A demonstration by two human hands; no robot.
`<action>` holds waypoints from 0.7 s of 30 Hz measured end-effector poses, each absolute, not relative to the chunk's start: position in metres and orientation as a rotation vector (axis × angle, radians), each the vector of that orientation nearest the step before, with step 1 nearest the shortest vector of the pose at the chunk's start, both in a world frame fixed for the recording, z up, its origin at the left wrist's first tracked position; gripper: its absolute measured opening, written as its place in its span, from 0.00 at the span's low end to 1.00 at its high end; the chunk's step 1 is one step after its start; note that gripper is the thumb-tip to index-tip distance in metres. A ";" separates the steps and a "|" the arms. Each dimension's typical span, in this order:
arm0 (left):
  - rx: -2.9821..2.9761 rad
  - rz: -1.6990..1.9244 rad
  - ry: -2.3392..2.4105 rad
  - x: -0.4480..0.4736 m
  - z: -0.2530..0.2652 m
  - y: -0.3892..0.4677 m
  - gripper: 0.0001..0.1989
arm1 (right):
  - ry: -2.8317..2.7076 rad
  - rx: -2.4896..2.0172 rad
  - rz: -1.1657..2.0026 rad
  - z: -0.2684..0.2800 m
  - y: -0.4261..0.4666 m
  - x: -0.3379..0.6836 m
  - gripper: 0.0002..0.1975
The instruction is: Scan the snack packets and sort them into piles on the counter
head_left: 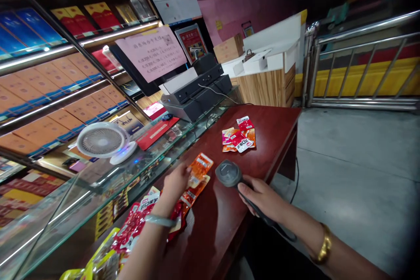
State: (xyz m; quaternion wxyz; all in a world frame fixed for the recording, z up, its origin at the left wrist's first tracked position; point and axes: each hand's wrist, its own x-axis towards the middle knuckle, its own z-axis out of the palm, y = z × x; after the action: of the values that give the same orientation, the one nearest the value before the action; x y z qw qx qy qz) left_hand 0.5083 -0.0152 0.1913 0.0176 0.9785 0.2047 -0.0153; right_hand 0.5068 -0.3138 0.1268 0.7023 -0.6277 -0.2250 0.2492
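Note:
My left hand (pixel 177 183) is closed on the edge of an orange snack packet (pixel 203 164). Under and beside that hand lie more orange packets (pixel 197 193) and a heap of red and white snack packets (pixel 138 218). Several yellow packets (pixel 100 259) are at the bottom left, partly behind my forearm. My right hand (pixel 264 197) grips a dark barcode scanner (pixel 228 173) by its handle, its head just right of the held packet. Farther up the reddish-brown table (pixel 272 129), a small pile of red and orange packets (pixel 239 136) lies apart from both hands.
A glass display counter (pixel 108 192) runs along the table's left side, with a white fan (pixel 103 140), a red folder (pixel 155 133) and a black cash drawer (pixel 200 100) on top. Boxed goods fill the shelves (pixel 52 78) behind. To the right is a metal railing (pixel 364 74).

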 end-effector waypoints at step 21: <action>2.744 0.031 0.647 0.679 0.143 -0.112 0.19 | -0.393 -1.459 0.509 0.113 -0.332 0.527 0.25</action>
State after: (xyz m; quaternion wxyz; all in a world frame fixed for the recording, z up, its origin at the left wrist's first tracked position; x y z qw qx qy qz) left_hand 0.6793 -0.1116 0.1431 0.1605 0.9607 0.2264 0.0107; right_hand 0.5273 -0.3316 0.1131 0.6989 -0.6545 -0.1762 0.2283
